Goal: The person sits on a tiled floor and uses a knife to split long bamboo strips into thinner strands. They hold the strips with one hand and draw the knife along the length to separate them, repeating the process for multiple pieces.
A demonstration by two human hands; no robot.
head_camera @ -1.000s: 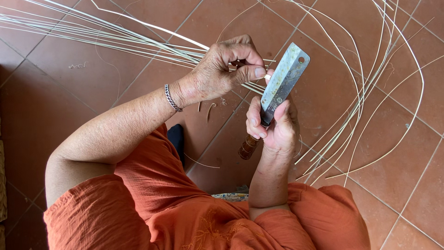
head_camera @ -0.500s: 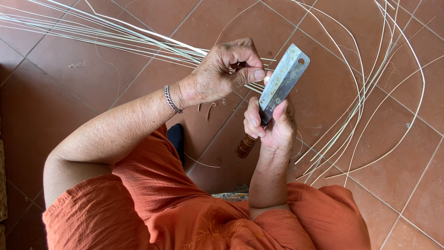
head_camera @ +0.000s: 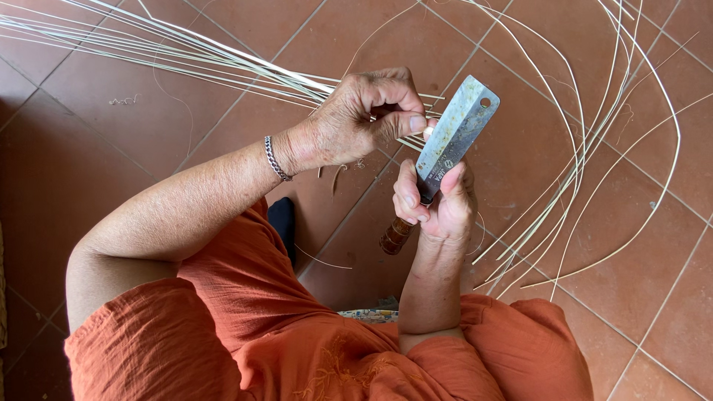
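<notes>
1. The left hand point(head_camera: 356, 122) is raised in front of the person, forearm slanting up from the lower left, wrist bent, with a silver chain bracelet point(head_camera: 275, 158) around it. Its fingers are curled shut, thumb pressed against the forefinger, pinching a pale cane strip point(head_camera: 223, 56) right at the blade's edge.
2. The right hand point(head_camera: 438, 200) comes straight up from the lap, fingers wrapped tight around a knife point(head_camera: 454, 137). The flat rectangular steel blade tilts up and to the right, with one small hole near its top corner; the brown wooden handle pokes out below the fist.
3. The two hands are just beside each other, the left thumb touching or almost touching the blade; the exact contact is too small to tell.
4. The held strip runs away to the upper left among a bundle of long pale strips lying across the floor point(head_camera: 111, 148) of red-brown tiles.
5. To the right, more strips point(head_camera: 594, 141) bend in wide loops over the tiles, passing behind the knife and right hand.
6. Counted: two hands, one knife, one bracelet. The strips are too many and too overlapped to count.
7. The person's orange clothing point(head_camera: 260, 327) fills the lower part of the view.
</notes>
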